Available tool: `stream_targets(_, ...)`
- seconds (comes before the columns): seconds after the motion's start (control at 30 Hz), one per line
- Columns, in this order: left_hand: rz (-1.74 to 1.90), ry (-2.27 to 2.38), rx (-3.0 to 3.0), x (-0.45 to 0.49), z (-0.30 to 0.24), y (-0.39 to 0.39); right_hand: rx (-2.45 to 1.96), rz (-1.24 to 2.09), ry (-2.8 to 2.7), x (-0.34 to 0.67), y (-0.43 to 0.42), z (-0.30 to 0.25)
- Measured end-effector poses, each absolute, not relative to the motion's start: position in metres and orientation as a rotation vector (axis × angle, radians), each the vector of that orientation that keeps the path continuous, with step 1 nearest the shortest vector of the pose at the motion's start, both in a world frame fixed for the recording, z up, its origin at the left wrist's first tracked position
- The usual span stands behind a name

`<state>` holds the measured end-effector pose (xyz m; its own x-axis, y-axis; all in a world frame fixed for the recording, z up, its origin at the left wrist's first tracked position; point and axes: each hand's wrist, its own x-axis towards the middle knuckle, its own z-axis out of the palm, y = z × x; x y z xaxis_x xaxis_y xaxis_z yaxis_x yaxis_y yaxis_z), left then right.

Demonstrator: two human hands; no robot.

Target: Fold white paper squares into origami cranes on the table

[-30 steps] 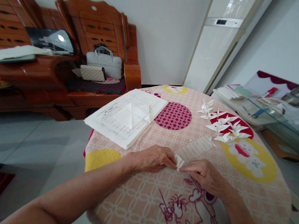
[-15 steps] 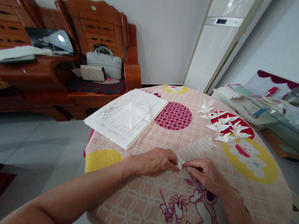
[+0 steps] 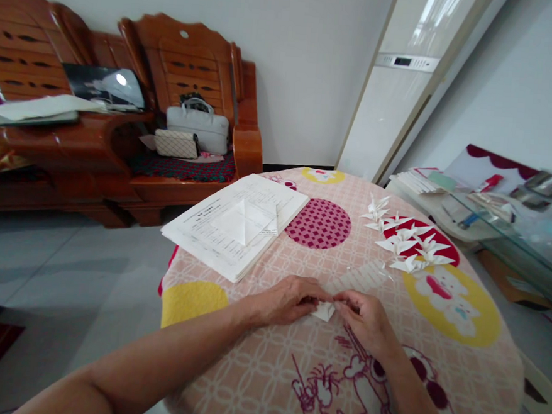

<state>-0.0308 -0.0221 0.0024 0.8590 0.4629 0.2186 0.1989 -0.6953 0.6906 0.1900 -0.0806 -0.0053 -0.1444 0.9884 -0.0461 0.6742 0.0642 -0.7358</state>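
A small folded piece of white paper (image 3: 324, 311) lies between my hands, low over the cloth-covered table. My left hand (image 3: 293, 301) pinches its left and upper edge. From the other side, my right hand (image 3: 359, 310) grips its right corner between thumb and forefinger. The fingers partly hide the paper's folds. Just beyond my fingers, a pale printed strip of paper (image 3: 356, 277) rests on the cloth, with tiny white scraps near its far end. Several folded white paper cranes (image 3: 410, 241) are grouped at the table's right side.
A stack of printed sheets (image 3: 198, 242) with a creased white square (image 3: 244, 224) on top sits at the table's left. The round table wears a patterned pink cloth (image 3: 245, 381). Right of it stands a cluttered glass-edged shelf (image 3: 496, 229); wooden chairs (image 3: 192, 56) holding bags stand behind.
My right hand has shifted slightly left and up, closer to my left hand. The folded paper has turned and shows a wider white face below the fingers. The camera view has tilted slightly.
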Motion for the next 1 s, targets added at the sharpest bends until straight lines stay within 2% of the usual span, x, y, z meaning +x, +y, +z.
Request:
stream_targets(0.13,0.537,0.642,2.343,-0.027,0.000,-0.023,-1.780,0.751,-1.907,0.182,-0.078,-0.002)
stream_targets(0.33,0.347,0.914,2.387,-0.017,0.000,-0.021,-1.818,0.776,-1.918,0.179,-0.078,0.003)
stream_targets(0.63,0.243,1.010,2.349,-0.010,0.005,-0.015,-1.664,1.133,-1.807,0.191,-0.067,0.004)
stream_targets(0.83,0.393,0.831,1.830,0.000,0.009,0.016,-1.453,1.422,-1.538,0.198,-0.041,0.012)
stream_targets(1.0,0.506,0.760,1.449,0.015,0.007,0.031,-1.357,1.363,-1.331,0.195,-0.022,0.006)
